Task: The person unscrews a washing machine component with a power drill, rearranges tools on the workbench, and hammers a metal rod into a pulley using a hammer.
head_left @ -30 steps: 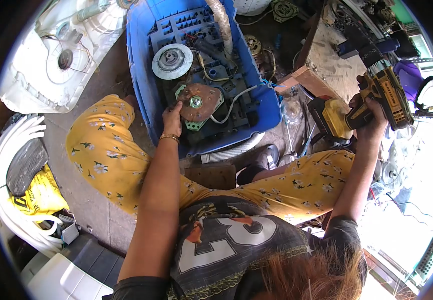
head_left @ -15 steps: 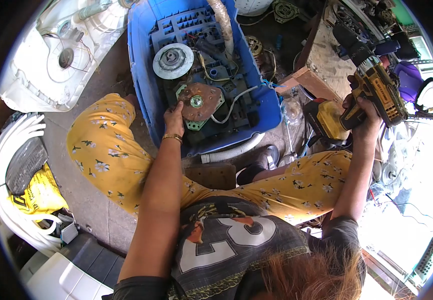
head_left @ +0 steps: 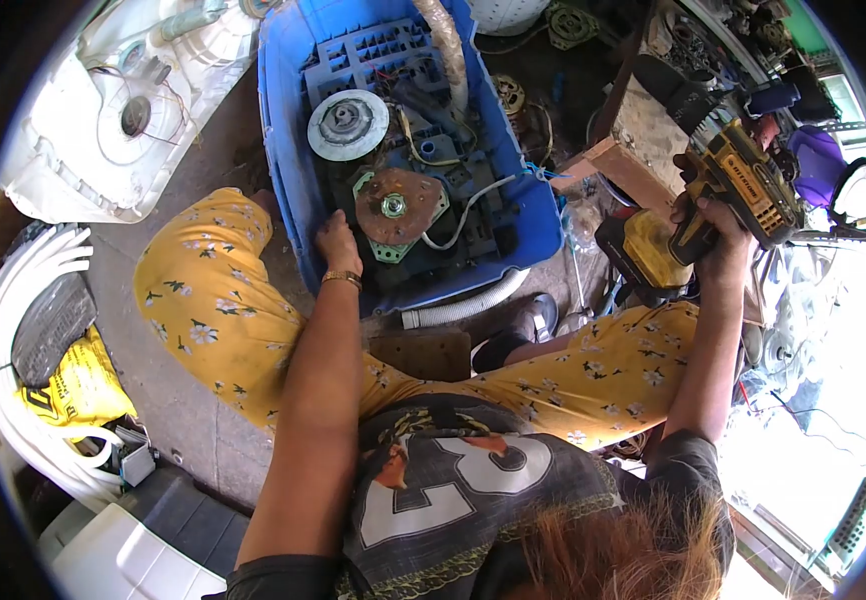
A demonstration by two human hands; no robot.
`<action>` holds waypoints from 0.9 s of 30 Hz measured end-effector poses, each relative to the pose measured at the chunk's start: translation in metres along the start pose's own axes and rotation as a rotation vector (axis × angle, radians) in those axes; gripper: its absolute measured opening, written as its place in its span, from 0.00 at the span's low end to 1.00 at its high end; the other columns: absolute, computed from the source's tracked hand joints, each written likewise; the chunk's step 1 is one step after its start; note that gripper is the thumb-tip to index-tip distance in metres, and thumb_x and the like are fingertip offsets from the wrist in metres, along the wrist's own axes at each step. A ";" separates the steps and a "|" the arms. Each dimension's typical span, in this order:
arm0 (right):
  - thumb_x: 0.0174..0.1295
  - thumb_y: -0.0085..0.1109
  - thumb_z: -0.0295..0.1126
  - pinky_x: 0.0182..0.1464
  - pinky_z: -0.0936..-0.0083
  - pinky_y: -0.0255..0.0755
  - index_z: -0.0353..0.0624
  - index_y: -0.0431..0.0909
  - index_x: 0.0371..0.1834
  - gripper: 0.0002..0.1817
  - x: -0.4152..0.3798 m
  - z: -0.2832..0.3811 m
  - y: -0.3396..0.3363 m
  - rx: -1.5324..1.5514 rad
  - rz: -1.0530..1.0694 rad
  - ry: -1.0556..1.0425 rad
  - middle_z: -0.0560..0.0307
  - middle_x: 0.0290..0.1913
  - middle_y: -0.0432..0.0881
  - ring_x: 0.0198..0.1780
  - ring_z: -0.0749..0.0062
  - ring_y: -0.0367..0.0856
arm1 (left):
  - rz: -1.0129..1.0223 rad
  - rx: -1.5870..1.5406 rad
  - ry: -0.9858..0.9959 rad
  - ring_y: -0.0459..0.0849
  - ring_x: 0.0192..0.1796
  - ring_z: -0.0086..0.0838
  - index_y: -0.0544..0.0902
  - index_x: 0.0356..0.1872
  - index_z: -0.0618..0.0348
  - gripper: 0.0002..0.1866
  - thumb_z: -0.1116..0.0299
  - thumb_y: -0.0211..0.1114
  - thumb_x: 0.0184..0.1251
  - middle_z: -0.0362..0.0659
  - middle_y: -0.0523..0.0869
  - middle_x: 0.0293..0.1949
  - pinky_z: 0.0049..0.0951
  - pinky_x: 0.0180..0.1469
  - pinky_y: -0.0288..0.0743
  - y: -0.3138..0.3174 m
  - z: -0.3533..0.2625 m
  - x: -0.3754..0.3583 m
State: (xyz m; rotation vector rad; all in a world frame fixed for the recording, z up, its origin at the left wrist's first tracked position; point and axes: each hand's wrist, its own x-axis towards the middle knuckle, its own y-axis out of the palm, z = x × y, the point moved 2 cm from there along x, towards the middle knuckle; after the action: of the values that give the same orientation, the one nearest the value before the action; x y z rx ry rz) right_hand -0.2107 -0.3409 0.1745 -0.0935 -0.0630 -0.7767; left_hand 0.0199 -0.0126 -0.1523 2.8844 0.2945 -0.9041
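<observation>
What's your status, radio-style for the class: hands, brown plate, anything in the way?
Right hand gripping yellow-and-black power tool. Left hand beside brown plate, apparently not holding it. Plate within blue tub. Nothing covering plate's top.

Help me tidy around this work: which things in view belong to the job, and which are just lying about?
Apparently in the job:
drill, held in the right hand
rusty disc, near the left hand
blue tub, around the disc

Apparently just lying about:
white hoses
yellow bag
white shell
</observation>
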 end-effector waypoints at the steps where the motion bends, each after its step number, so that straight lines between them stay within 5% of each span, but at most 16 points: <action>1: 0.45 0.53 0.27 0.33 0.74 0.73 0.27 0.69 0.48 0.24 0.000 -0.002 0.000 -0.004 -0.007 0.029 0.37 0.43 0.78 0.28 0.66 0.77 | 0.034 0.044 -0.011 0.72 0.31 0.24 0.77 0.32 0.64 0.17 0.60 0.71 0.54 0.39 0.76 0.29 0.26 0.32 0.65 0.002 -0.006 -0.009; 5: 0.47 0.52 0.24 0.33 0.76 0.71 0.28 0.71 0.45 0.20 -0.003 0.002 0.016 0.024 0.095 0.031 0.47 0.34 0.78 0.27 0.68 0.77 | 0.139 0.242 0.204 0.77 0.34 0.27 0.76 0.36 0.63 0.22 0.55 0.72 0.50 0.40 0.79 0.30 0.27 0.41 0.70 0.007 0.005 -0.009; 8: 0.48 0.51 0.24 0.34 0.76 0.71 0.28 0.71 0.44 0.18 -0.003 0.000 0.016 0.003 0.118 0.041 0.48 0.33 0.78 0.27 0.69 0.76 | -0.043 0.469 0.231 0.78 0.42 0.34 0.74 0.41 0.67 0.31 0.54 0.76 0.44 0.46 0.79 0.38 0.30 0.50 0.70 0.011 -0.010 -0.039; 11: 0.48 0.53 0.28 0.32 0.76 0.71 0.25 0.70 0.46 0.21 -0.003 -0.003 0.019 -0.039 0.113 0.030 0.43 0.35 0.79 0.28 0.69 0.76 | 0.073 0.458 0.257 0.77 0.47 0.39 0.70 0.46 0.72 0.39 0.53 0.78 0.39 0.53 0.78 0.44 0.32 0.53 0.69 0.015 -0.005 -0.045; 20: 0.48 0.53 0.27 0.32 0.76 0.71 0.28 0.69 0.48 0.22 -0.001 -0.010 0.021 -0.019 0.119 0.097 0.40 0.44 0.78 0.27 0.70 0.75 | 0.087 0.675 0.383 0.77 0.48 0.45 0.70 0.45 0.75 0.40 0.55 0.78 0.36 0.58 0.77 0.45 0.39 0.52 0.70 0.017 0.002 -0.052; 23: 0.50 0.52 0.25 0.32 0.77 0.71 0.28 0.73 0.40 0.14 -0.003 -0.005 0.026 0.023 0.101 0.072 0.51 0.27 0.78 0.27 0.70 0.77 | 0.126 0.583 0.380 0.77 0.48 0.45 0.69 0.45 0.75 0.40 0.57 0.80 0.34 0.58 0.77 0.45 0.39 0.52 0.70 0.017 0.001 -0.052; 27: 0.51 0.53 0.25 0.32 0.77 0.71 0.29 0.73 0.41 0.14 -0.002 -0.012 0.021 0.013 0.120 0.101 0.52 0.28 0.79 0.27 0.71 0.77 | 0.135 0.567 0.388 0.77 0.47 0.45 0.69 0.45 0.76 0.40 0.59 0.80 0.34 0.59 0.77 0.45 0.38 0.52 0.70 0.018 -0.003 -0.056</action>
State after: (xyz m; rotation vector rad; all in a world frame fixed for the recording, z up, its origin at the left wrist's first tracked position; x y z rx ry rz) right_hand -0.1972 -0.3265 0.1609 -0.0447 0.0334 -0.6597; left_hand -0.0200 -0.0382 -0.1167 3.5392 -0.1625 -0.4478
